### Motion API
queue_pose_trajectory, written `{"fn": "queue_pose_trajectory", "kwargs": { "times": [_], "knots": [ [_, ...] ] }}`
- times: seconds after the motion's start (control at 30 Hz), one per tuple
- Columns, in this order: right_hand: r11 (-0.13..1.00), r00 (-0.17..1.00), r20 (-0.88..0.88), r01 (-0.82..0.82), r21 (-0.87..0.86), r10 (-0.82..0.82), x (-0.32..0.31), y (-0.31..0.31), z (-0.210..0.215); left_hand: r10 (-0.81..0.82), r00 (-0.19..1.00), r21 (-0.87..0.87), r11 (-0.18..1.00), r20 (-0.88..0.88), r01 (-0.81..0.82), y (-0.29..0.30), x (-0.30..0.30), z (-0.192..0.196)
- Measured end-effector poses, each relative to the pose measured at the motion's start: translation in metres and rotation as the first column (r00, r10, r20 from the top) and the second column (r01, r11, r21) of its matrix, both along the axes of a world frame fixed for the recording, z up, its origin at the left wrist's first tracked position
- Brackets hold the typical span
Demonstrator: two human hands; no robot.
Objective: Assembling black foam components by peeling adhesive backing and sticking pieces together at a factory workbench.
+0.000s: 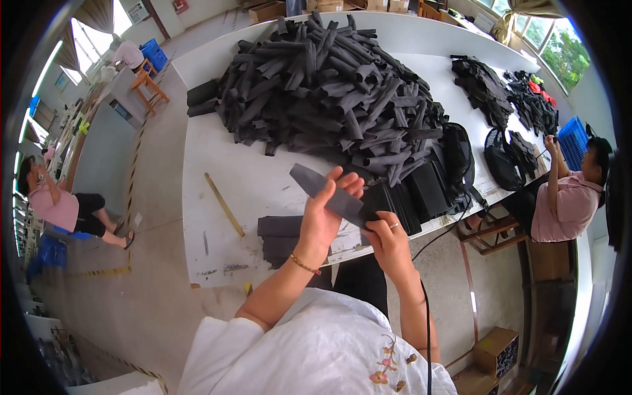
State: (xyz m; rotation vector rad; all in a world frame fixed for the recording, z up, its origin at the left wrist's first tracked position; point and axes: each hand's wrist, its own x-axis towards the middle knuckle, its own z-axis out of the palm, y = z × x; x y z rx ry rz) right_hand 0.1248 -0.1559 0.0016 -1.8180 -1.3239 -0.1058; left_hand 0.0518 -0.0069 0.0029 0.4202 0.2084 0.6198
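My left hand (322, 214) is palm up with a dark grey fabric strip (309, 178) lying across it, between the thumb and the half-spread fingers. At the strip's lower right end, my right hand (390, 240) pinches it between thumb and fingers. Just left of my left wrist, a flat stack of dark grey fabric pieces (280, 230) lies at the table's near edge. Beyond my hands rises a large heap of rolled dark grey fabric pieces (329, 92). Black folded stacks (426, 187) stand right of my hands, partly hidden by them.
The white table (204, 164) bears a yellowish stick (224, 204) on its left side. Black mesh-like bags (503, 158) and dark bundles (484, 89) lie farther right. A cable (428, 316) hangs by my right arm. Seated people in pink (559, 204) are at the right and left.
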Motion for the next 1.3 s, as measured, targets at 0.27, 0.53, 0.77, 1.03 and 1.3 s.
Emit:
{"fn": "queue_pose_trajectory", "kwargs": {
  "times": [0.27,0.53,0.77,1.03,1.3],
  "knots": [
    [0.991,0.998,-0.039,-0.046,0.128,0.051,-0.001,0.012,0.003,0.078,0.997,0.035,0.996,0.024,-0.078,-0.017,0.006,-0.004],
    [0.989,0.996,-0.074,-0.027,0.147,0.038,-0.001,0.015,-0.002,0.112,0.993,0.032,0.993,0.026,-0.113,-0.024,0.007,-0.01],
    [0.99,0.996,-0.072,-0.033,0.139,0.044,-0.001,0.019,-0.005,0.151,0.989,0.003,0.989,0.006,-0.151,-0.028,0.006,-0.008],
    [0.991,0.994,-0.108,-0.021,0.135,0.035,0.0,0.019,-0.009,0.165,0.986,-0.013,0.986,-0.012,-0.165,-0.031,0.008,-0.01],
    [0.99,0.99,-0.118,-0.058,0.132,0.074,-0.001,0.022,-0.006,0.17,0.985,-0.009,0.985,-0.026,-0.17,-0.031,0.007,-0.011]
  ]
}}
